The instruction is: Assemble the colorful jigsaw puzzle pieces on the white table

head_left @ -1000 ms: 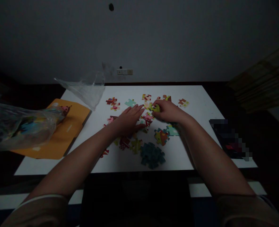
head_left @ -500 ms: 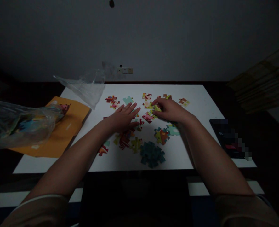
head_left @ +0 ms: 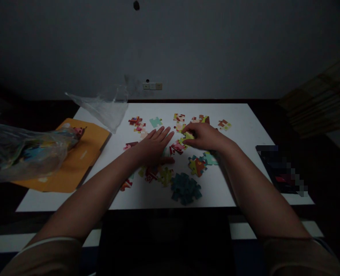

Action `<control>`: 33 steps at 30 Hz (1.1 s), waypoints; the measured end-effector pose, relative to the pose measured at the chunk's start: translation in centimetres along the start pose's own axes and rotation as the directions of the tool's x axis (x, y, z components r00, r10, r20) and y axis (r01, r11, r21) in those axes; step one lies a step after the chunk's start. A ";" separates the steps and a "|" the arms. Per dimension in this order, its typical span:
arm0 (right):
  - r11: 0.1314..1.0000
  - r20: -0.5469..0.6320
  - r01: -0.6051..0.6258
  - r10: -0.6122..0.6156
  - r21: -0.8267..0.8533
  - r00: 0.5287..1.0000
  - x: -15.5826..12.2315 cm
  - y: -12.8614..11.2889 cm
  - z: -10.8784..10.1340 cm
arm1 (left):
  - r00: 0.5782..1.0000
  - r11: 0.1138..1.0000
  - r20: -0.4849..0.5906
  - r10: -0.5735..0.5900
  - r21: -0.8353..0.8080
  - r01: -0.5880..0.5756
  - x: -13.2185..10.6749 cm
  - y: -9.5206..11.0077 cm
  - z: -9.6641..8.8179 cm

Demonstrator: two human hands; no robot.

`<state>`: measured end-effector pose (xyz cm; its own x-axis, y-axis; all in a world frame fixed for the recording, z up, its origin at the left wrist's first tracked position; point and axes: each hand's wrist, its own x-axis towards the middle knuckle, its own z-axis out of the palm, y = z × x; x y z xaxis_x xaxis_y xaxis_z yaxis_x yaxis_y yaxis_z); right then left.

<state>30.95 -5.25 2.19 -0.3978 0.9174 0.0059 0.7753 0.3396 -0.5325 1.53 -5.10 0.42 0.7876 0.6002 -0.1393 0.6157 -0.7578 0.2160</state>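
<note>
Several colourful jigsaw pieces lie scattered on a white table [head_left: 245,126]. My left hand [head_left: 154,145] lies flat with fingers spread on the pieces in the middle. My right hand [head_left: 204,137] is curled beside it, its fingertips pinching a yellow-green piece [head_left: 188,135] that lies next to a red and pink piece [head_left: 177,147]. A joined dark teal cluster [head_left: 185,188] sits near the front edge. A piece with an orange house shape [head_left: 197,166] and a light teal piece [head_left: 211,158] lie under my right wrist.
An orange folder [head_left: 75,161] overhangs the table's left edge, with a crumpled clear plastic bag [head_left: 20,151] holding printed sheets on it. Another clear bag [head_left: 106,109] stands at the back left. A dark object [head_left: 276,168] sits at the right edge. A wall socket [head_left: 152,86] is behind.
My right hand drew slightly toward me with the yellow-green piece. My left hand shifted a little on the pieces, and a few pieces beneath it moved.
</note>
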 end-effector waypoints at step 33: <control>0.979 0.104 -0.189 0.196 -0.081 0.975 -3.1 2.6 -4.6 | 0.988 0.988 -0.005 -0.151 -0.036 0.151 -1.7 -7.9 -1.2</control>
<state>36.49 -6.23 4.69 -0.2868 0.9395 -0.1872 0.8734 0.1761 -0.4540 -4.66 0.16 0.12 0.6853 0.7091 -0.1658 0.7263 -0.6489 0.2267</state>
